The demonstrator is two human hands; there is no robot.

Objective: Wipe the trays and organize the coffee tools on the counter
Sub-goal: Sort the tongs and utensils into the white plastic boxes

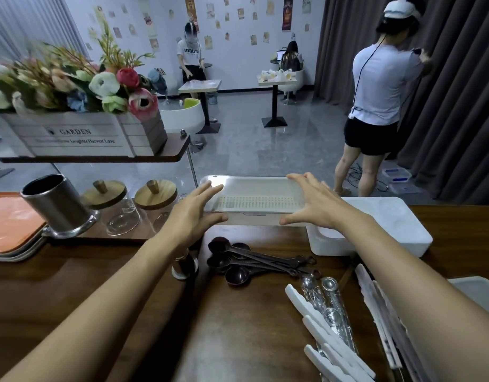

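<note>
A white slotted tray point(254, 201) sits at the counter's far edge, straight ahead. My left hand point(192, 212) hovers at its left end with fingers spread. At the tray's right end is my right hand point(313, 204), also spread wide. Neither hand grips the tray; whether fingertips touch it I cannot tell. Several dark brown measuring spoons point(254, 261) lie on the wood in front of the tray. Clear spoons point(327, 301) and white plastic tools point(328, 337) lie nearer, at the right.
A white foam box point(381, 230) stands right of the tray. An orange tray point(9, 224), a steel cup point(57, 206) and two lidded glass jars point(119, 206) sit at the left under a shelf with a flower box point(80, 136). A small tamper point(184, 264) stands under my left wrist. People stand beyond the counter.
</note>
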